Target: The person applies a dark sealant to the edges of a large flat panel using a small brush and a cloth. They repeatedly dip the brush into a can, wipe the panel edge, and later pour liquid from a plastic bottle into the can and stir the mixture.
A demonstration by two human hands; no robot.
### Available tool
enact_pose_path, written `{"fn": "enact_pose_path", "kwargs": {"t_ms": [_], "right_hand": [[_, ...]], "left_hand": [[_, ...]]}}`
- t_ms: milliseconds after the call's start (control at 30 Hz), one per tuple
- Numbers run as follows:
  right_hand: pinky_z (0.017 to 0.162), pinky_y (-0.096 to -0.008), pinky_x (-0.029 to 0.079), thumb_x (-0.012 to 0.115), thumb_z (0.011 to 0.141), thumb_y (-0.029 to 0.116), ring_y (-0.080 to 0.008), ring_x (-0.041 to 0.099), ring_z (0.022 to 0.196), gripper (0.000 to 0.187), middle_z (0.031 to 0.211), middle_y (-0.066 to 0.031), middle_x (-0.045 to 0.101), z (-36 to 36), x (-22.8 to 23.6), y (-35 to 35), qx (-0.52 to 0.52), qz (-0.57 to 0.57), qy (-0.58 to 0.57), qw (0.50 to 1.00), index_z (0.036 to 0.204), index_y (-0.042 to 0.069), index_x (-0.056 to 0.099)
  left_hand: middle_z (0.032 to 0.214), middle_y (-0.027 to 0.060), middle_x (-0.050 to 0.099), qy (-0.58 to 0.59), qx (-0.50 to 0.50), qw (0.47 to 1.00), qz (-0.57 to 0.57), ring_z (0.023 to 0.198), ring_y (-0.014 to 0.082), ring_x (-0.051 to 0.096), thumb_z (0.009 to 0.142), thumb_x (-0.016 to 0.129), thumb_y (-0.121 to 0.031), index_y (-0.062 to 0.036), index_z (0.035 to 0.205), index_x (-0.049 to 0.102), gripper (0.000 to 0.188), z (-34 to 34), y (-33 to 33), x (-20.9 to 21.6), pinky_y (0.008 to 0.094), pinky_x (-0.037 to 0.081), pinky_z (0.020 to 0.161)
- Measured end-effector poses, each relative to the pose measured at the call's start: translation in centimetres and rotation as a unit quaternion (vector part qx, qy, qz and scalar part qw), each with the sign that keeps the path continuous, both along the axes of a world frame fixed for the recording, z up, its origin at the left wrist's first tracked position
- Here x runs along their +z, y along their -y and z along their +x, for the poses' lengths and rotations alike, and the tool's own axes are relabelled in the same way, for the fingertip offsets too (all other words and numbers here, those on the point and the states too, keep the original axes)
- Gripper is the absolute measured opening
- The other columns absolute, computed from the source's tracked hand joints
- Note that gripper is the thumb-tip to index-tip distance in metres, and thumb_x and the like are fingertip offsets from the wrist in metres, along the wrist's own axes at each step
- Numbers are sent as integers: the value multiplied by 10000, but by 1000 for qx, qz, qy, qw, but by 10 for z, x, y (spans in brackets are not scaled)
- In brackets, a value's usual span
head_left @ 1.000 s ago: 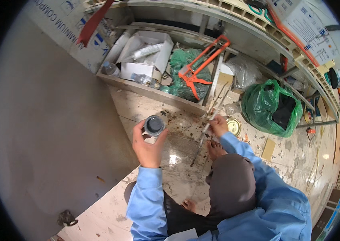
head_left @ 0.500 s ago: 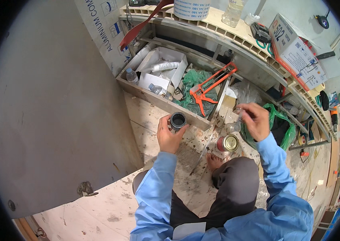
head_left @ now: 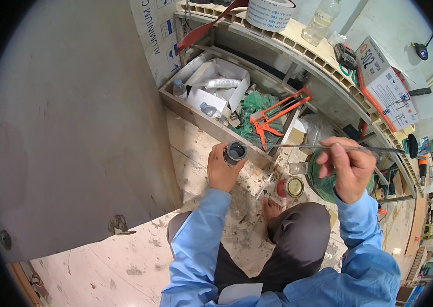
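My left hand [head_left: 222, 175] grips the open jar [head_left: 235, 153] near the tray [head_left: 196, 117]; my right hand [head_left: 350, 171] pinches the rod [head_left: 288, 146], its tip at the jar's mouth — a dipping or stirring step, I judge. Next calls for a steady jar.

Blue capital lettering and blue pictograms ran along the white sheet [head_left: 161, 53] beside the grey panel [head_left: 83, 128]. Blue print — letters and digits — circled the white cylinder [head_left: 268, 16]. The white carton [head_left: 386, 84] with orange edging carried bold characters on one face, finer lines on another. The clear bottle's [head_left: 320, 23] markings were too small to read.
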State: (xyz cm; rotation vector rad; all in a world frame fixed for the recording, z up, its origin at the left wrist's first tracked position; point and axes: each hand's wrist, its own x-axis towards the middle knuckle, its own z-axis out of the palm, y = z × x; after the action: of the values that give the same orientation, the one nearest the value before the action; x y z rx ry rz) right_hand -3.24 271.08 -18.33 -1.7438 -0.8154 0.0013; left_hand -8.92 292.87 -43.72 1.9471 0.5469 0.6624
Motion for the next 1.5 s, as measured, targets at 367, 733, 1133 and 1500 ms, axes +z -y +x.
{"fn": "enact_pose_path", "kwargs": {"t_ms": [367,733,1133,1500], "right_hand": [[687,-389,573,726,968,101,-315,746,787,164,872,-173,763,41,-77,-53,87,-127,137,979,984,-58,766],[643,-389,562,715,985,166,-341,735,719,200,797,-148,750,51,-77,-55,97,-148,64,982,923,-18,762],[702,-417,565,721,980,164,-343,716,709,191,796,-161,741,54,-77,-59,103,-147,119,977,948,-20,762],[766,-419,578,717,961,107,-343,723,710,145,773,-157,739,48,-72,-63,109,-147,87,979,940,-30,759]], "left_hand": [[1172,123,648,21,-45,998,35,1086,337,625,710,956,-208,-63,1220,604,637,-3,7,4,436,516,925],[1114,109,674,37,-33,997,66,962,267,662,720,961,-214,-51,1220,626,624,-5,5,8,383,543,764],[1137,105,686,32,-26,997,72,952,258,672,716,971,-230,-43,1235,618,655,-6,6,5,376,548,760],[1145,110,699,41,-27,997,57,969,258,684,720,973,-237,-40,1235,613,658,-7,3,8,373,558,760]]}}
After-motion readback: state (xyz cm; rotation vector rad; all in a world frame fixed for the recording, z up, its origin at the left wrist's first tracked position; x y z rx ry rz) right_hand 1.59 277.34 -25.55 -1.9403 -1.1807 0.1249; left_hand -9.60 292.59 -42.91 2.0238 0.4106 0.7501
